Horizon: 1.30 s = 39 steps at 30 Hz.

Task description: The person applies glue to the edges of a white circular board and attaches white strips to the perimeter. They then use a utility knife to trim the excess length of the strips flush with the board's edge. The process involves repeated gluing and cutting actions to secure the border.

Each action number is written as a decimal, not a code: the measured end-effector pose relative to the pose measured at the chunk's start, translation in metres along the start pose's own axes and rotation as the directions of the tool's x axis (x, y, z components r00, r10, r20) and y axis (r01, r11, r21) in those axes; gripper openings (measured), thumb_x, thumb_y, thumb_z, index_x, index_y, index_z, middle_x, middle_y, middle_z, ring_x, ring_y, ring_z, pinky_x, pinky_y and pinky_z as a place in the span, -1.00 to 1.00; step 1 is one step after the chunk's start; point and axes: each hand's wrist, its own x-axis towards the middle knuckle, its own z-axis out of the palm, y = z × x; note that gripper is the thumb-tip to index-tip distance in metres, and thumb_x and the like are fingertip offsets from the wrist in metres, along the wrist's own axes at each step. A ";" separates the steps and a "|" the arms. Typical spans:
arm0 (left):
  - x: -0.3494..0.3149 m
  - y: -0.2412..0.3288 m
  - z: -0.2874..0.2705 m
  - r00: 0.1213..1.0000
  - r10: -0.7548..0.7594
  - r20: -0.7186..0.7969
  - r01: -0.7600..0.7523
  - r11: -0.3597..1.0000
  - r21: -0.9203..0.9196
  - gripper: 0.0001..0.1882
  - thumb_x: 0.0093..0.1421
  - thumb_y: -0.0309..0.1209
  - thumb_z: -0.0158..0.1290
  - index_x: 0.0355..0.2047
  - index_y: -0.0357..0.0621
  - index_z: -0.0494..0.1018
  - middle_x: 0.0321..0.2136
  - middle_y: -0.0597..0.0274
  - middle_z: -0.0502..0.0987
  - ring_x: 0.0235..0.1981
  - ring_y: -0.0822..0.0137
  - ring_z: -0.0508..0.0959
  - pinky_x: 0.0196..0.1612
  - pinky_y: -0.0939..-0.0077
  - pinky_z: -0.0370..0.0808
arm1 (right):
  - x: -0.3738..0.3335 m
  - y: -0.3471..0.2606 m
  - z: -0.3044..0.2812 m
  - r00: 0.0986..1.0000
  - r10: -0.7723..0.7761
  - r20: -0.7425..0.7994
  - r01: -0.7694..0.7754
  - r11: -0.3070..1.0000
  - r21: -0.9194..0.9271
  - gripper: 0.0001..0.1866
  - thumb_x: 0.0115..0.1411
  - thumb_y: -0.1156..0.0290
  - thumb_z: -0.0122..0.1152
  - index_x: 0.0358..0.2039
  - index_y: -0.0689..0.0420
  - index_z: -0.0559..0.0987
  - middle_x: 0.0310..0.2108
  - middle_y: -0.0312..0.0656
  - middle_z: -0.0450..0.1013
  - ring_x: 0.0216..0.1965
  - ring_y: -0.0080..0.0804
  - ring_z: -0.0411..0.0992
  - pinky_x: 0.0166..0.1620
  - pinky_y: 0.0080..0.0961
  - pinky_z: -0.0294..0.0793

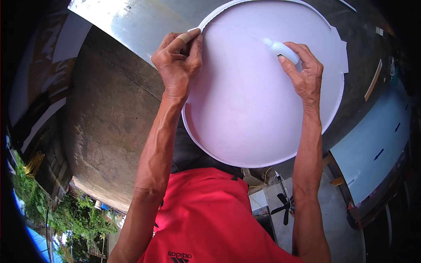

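A large round white panel [250, 114] with a raised edge strip [209, 18] lies in front of me. At its upper left, my left hand [179, 61] pinches the strip between thumb and fingers; a tan band wraps one finger. Over the panel's right half, my right hand [305, 72] grips a small pale squeeze bottle [280, 49]. The bottle's narrow nozzle points to the upper left, and a faint thin line trails from near it toward the strip. Along the right side, the panel's edge shows a stepped, uneven border [344, 55].
The panel rests on a dark work surface [114, 101] with a shiny metal sheet [127, 24] at the upper left. A narrow brown strip [373, 81] lies at the right. Below right are a light blue board [372, 140] and a black-bladed fan [284, 208].
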 end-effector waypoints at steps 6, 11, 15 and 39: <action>-0.002 0.006 -0.002 0.997 -0.056 0.059 0.054 0.998 0.031 -0.80 0.22 -0.52 0.32 -0.13 -0.12 0.74 -0.42 0.41 0.58 -0.46 0.64 0.45 -0.43 0.69 0.43 | 0.002 -0.002 0.002 1.000 -0.022 0.010 0.022 1.000 -0.010 -0.68 0.14 0.40 0.44 -0.07 0.13 0.70 -0.14 -0.16 0.64 -0.14 -0.26 0.63 -0.10 -0.36 0.65; -0.003 0.005 -0.003 0.996 -0.068 0.066 0.065 0.997 0.042 -0.80 0.22 -0.52 0.32 -0.13 -0.12 0.74 -0.42 0.42 0.57 -0.46 0.64 0.44 -0.42 0.69 0.44 | 0.002 0.001 0.004 0.999 -0.025 -0.021 0.025 0.999 -0.025 -0.67 0.14 0.39 0.44 -0.06 0.13 0.70 -0.14 -0.16 0.64 -0.15 -0.26 0.64 -0.12 -0.36 0.66; -0.003 0.004 -0.003 0.996 -0.070 0.055 0.069 0.997 0.025 -0.80 0.22 -0.53 0.32 -0.14 -0.12 0.74 -0.42 0.42 0.57 -0.46 0.64 0.45 -0.41 0.70 0.45 | 0.003 0.001 0.005 0.999 -0.004 -0.032 0.004 1.000 -0.026 -0.67 0.14 0.37 0.44 -0.07 0.13 0.71 -0.13 -0.16 0.64 -0.16 -0.27 0.64 -0.12 -0.36 0.66; -0.001 0.005 -0.005 0.997 -0.055 0.057 0.053 0.997 0.048 -0.81 0.22 -0.52 0.32 -0.14 -0.12 0.74 -0.41 0.42 0.58 -0.46 0.65 0.46 -0.40 0.72 0.47 | 0.004 0.000 0.006 0.990 0.017 -0.140 -0.026 0.997 -0.067 -0.70 0.17 0.37 0.43 -0.08 0.15 0.71 -0.19 -0.16 0.64 -0.23 -0.29 0.65 -0.22 -0.40 0.65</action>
